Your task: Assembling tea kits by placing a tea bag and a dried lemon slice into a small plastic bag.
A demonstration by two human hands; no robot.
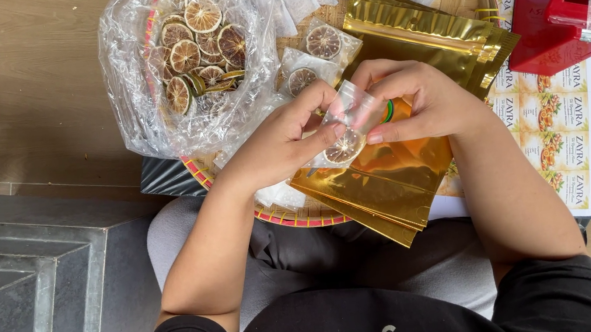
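Your two bare forearms reach forward from short black sleeves, elbows bent and set wide, wrists angling inward until the hands meet at the centre of the view. Your left hand [282, 141] curls with its thumb and forefinger pinched together at the tips. Your right hand [425, 99] faces it, knuckles up, fingers folded down and closed in a matching pinch. The fingertips of both hands nearly touch.
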